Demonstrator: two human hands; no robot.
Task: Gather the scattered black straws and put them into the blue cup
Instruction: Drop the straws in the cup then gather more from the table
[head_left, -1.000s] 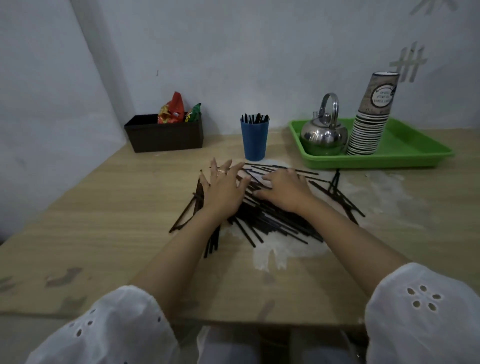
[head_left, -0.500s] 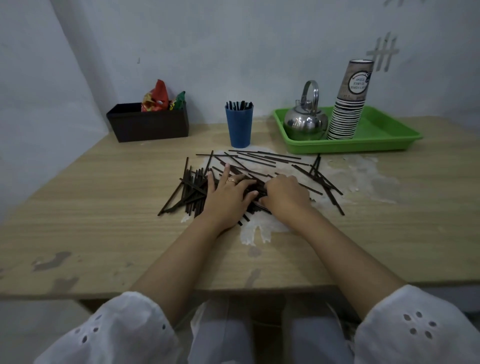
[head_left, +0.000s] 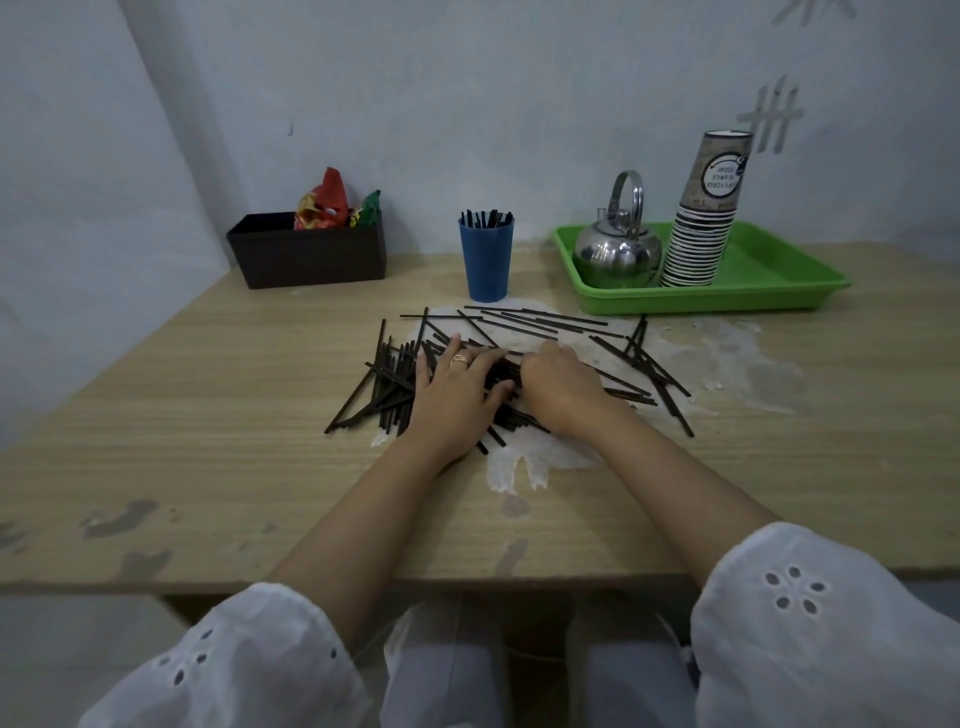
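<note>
mid-tabletop, the left grip (head_left: 457, 395) lies spread on the black straws (head_left: 392, 374); the right grip (head_left: 561, 387) seems curled round some, the blue cup (head_left: 486, 265) nearer the far edge.

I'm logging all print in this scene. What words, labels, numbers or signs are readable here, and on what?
On the stack of paper cups, round label, upside down: seems to read "TO SMILE TODAY"; the rest is too blurred.
On the snack packets in the black box: print too blurred to read.
On the wall: a grey hash-like mark, strokes only, no letters.
</note>
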